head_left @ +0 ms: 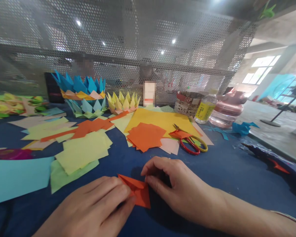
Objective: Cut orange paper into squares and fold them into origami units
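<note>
A small piece of folded orange paper [141,196] lies in front of me on the blue table, with flaps turned inward. My left hand [98,204] has its fingers bent over the paper's left side, thumb below, holding it. At the upper right corner, my right hand [174,184] curls with thumb and index fingertip close together, pinching the paper's edge. Beyond the hands sits a stack of orange paper squares [146,136] on a yellow sheet [158,118]. To its right lie scissors [191,146] with red and yellow handles, a small orange folded piece [180,134] over their blades.
Yellow-green squares [84,151] and a light blue sheet [17,177] lie left. Behind stand blue [86,90] and yellow [124,102] folded-paper crowns, a woven basket [187,102], a bottle [206,107] and a pink-tinted jug [227,110]. A dark blue glue gun [278,163] lies right.
</note>
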